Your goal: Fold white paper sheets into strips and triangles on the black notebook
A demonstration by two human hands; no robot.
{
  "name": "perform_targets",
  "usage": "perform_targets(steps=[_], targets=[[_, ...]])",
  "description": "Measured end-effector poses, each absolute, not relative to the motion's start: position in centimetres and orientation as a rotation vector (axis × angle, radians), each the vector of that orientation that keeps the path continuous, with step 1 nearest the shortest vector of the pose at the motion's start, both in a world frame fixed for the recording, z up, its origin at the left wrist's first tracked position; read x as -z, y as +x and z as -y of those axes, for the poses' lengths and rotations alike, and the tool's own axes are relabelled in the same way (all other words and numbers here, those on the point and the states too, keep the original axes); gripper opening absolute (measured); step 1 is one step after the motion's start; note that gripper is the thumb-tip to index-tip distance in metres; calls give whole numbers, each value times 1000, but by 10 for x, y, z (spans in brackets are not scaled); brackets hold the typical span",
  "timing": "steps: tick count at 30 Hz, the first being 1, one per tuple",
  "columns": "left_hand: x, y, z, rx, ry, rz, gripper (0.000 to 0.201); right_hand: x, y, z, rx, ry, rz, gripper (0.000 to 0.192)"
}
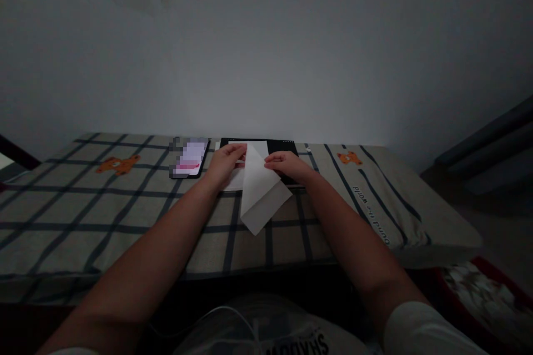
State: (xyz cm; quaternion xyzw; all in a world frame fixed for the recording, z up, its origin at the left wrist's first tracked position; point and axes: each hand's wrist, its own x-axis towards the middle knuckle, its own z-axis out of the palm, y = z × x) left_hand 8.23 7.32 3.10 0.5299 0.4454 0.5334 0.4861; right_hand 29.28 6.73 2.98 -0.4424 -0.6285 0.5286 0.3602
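A folded sheet of white paper (260,183) is held up between my two hands, its lower corner pointing toward me. My left hand (227,162) pinches the paper's upper left edge. On the other side, the fingertips of my right hand (289,165) are closed on its right edge. Beneath the paper lies a flat black board or folder (286,145), with more white paper (233,182) on top of it. My hands and the folded sheet hide much of both.
The table wears a checked cloth (137,205) with orange bear prints. A phone with a lit screen (192,158) lies left of the black board. A pale wall (266,55) rises behind. At lower right is a red container (495,272) with crumpled white stuff inside.
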Motion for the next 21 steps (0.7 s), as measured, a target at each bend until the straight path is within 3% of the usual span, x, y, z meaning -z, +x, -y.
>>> perform_targets(steps=[6, 13, 21], targets=[[-29, 76, -74, -1275, 1877, -1311, 33, -26, 322, -89, -1024, -1438, 1402, 19], [-28, 69, -65, -972, 2580, -1151, 30, -20, 343, -98, -453, -1717, 1540, 35], [-32, 40, -32, -670, 2745, -1211, 38, -56, 315, -48, 99, -1463, 2104, 28]])
